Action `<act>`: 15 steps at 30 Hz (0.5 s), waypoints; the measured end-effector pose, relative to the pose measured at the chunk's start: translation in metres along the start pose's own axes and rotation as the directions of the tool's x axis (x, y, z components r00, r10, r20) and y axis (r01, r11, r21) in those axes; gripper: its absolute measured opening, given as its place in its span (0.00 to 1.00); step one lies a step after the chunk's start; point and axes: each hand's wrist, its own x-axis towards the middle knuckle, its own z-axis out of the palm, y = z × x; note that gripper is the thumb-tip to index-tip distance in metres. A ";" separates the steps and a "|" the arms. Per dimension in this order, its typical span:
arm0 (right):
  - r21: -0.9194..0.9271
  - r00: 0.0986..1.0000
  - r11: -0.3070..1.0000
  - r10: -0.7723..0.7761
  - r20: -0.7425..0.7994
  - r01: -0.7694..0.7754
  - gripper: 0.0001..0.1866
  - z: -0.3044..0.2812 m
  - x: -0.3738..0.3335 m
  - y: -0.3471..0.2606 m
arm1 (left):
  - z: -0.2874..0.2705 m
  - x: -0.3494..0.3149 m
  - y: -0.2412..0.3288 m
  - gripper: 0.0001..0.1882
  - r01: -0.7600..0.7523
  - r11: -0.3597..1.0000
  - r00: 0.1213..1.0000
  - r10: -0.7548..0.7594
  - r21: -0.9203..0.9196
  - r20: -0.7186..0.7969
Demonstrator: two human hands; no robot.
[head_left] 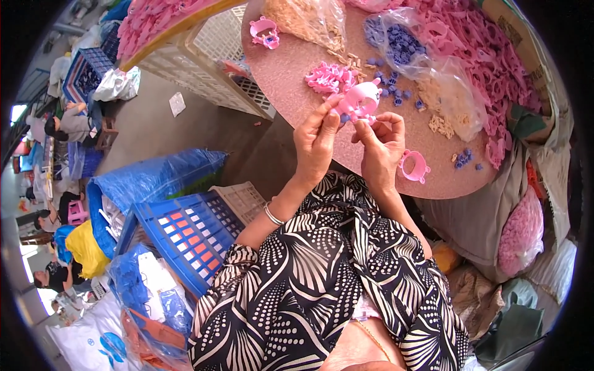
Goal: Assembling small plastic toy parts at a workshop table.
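Head view: left hand [314,141], right hand [382,145] fingers pinch glossy pink plastic toy [360,99] over speckled round table [291,74].

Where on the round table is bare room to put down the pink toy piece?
The round table is bare on its left part, between the lone pink piece and the left hand. A smaller patch lies behind the pink ring part. The right side is crowded with the pink parts pile and blue pieces bag.
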 end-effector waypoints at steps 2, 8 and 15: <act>-0.003 0.993 0.993 0.117 -0.029 -0.117 0.18 0.001 0.001 0.001 | 0.000 -0.002 -0.001 0.16 0.018 1.000 1.000 -0.018 -0.024 -0.014; -0.337 0.988 0.932 0.151 0.023 -0.134 0.25 -0.012 0.011 0.020 | -0.010 0.001 -0.019 0.14 0.118 0.970 0.980 -0.148 -0.212 -0.131; -0.883 0.966 0.392 -0.134 0.222 0.257 0.17 -0.025 0.043 0.001 | -0.026 0.017 -0.012 0.11 0.175 0.913 0.896 -0.303 -0.369 -0.325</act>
